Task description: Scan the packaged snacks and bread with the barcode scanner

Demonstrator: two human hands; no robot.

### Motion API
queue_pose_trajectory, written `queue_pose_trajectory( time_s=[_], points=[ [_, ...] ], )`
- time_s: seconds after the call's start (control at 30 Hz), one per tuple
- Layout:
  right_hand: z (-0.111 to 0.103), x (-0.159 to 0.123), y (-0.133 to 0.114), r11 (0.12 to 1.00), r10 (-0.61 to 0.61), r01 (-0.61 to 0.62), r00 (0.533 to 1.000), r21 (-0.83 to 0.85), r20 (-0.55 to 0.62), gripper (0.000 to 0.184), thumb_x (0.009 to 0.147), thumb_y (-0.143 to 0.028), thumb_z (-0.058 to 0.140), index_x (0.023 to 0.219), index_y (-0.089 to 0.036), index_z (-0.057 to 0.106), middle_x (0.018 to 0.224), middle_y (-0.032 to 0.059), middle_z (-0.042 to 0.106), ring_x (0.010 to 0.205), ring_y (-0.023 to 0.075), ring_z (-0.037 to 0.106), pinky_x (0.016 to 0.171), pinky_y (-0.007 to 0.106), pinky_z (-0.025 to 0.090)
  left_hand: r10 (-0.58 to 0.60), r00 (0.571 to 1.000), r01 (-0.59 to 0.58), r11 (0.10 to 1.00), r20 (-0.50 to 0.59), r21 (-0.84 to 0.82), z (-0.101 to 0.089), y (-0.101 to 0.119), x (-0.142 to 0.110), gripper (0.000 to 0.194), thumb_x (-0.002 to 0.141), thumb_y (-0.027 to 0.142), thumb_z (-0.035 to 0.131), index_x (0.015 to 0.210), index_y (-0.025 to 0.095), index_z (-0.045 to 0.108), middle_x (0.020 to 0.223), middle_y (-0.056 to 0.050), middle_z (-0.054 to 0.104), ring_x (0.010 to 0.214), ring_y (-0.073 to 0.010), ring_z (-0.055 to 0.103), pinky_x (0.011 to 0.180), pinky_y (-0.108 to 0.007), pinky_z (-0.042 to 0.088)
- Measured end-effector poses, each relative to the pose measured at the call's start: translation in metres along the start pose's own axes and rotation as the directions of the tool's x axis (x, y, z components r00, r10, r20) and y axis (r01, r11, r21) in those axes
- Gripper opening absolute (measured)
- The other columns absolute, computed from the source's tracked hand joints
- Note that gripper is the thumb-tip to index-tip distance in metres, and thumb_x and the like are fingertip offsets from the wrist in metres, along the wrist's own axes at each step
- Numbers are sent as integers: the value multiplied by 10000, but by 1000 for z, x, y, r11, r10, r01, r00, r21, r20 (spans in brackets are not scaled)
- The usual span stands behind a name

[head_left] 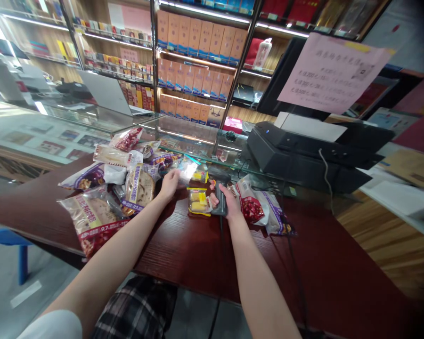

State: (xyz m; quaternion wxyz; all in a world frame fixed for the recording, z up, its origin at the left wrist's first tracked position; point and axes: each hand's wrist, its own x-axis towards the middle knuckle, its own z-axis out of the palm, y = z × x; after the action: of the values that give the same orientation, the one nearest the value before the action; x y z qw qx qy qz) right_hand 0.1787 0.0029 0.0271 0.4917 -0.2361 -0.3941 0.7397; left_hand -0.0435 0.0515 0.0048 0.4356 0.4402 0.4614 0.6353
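My right hand [230,201] is wrapped around the handle of a dark handheld barcode scanner [220,200], whose cord runs down toward me. At the pile's right side, my left hand [170,183] pinches the edge of a shiny clear plastic packet [188,168]; its contents are hard to make out. Between the hands lies a yellow-edged snack packet [199,202], flat on the table, with another small yellow packet [199,176] behind it. Left of my left hand are several bagged breads, among them a purple-labelled loaf [140,186] and a red-labelled loaf [93,214].
Right of the scanner lie a red bread bag [249,202] and a purple one [273,214] on the dark wooden table [183,254]. A glass counter [183,129] borders the far side, with a black printer [286,150] at right. A blue stool [12,240] stands at left.
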Motion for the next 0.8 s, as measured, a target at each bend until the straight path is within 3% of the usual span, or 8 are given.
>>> queue_pose_trajectory(
  time_s=[0.3,0.37,0.47,0.53,0.57,0.6,0.73,0.8],
  points=[
    [-1,-1,-3,996,86,-86,996,12,-25,452,719,-491,692,1063,-236,551,499,-71,411,432,115,371,392,236,297,332,943,-304,897,-34,321,3,13,-8,394,850,443,583,1126,162,596,1029,-71,668,949,-207,628,871,-334,524],
    [-1,-1,-3,996,92,-92,996,17,-19,458,715,-492,692,1067,-233,554,496,-69,417,434,115,375,394,233,294,484,874,-429,814,-49,392,2,28,-13,403,872,403,575,1199,167,567,1126,-94,655,1058,-216,613,962,-345,482],
    [-1,-1,-2,995,98,-97,995,14,-18,464,717,-486,690,1075,-223,557,495,-65,424,436,118,392,391,226,273,705,705,-552,614,-78,564,-9,57,-17,355,928,332,508,1245,180,556,1238,-119,612,1194,-222,556,1061,-372,409],
    [-1,-1,-2,995,100,-100,995,9,-19,468,723,-486,684,1085,-218,559,494,-64,426,432,120,401,388,226,267,788,608,-520,486,-95,702,-23,73,-16,316,948,279,455,1223,194,584,1306,-124,575,1281,-234,494,1122,-419,338],
    [-1,-1,-2,995,98,-98,995,6,-20,469,723,-485,683,1087,-216,560,493,-64,428,432,123,408,387,228,270,796,598,-468,438,-90,768,-30,77,-14,320,947,260,445,1223,201,597,1361,-124,543,1347,-250,430,1156,-454,281],
    [-1,-1,-2,995,96,-96,995,2,-21,470,721,-483,684,1088,-216,562,493,-63,431,434,126,416,388,231,277,786,612,-401,406,-91,821,-37,79,-12,328,942,242,438,1217,206,613,1404,-121,515,1400,-268,362,1181,-493,214],
    [0,-1,-2,996,94,-94,995,-10,-28,460,720,-472,688,1086,-221,569,495,-57,449,457,147,458,394,247,312,564,824,-239,270,48,933,-52,64,-3,310,894,327,518,1132,211,677,1436,-138,511,1455,-382,246,1159,-648,75],
    [0,-1,-2,995,102,-102,994,-10,-29,455,719,-472,690,1079,-220,571,491,-55,448,461,152,464,392,249,315,526,848,-230,244,71,942,-51,56,-2,382,891,365,518,1204,190,648,1454,-168,493,1470,-396,206,1153,-663,39]
  ],
)
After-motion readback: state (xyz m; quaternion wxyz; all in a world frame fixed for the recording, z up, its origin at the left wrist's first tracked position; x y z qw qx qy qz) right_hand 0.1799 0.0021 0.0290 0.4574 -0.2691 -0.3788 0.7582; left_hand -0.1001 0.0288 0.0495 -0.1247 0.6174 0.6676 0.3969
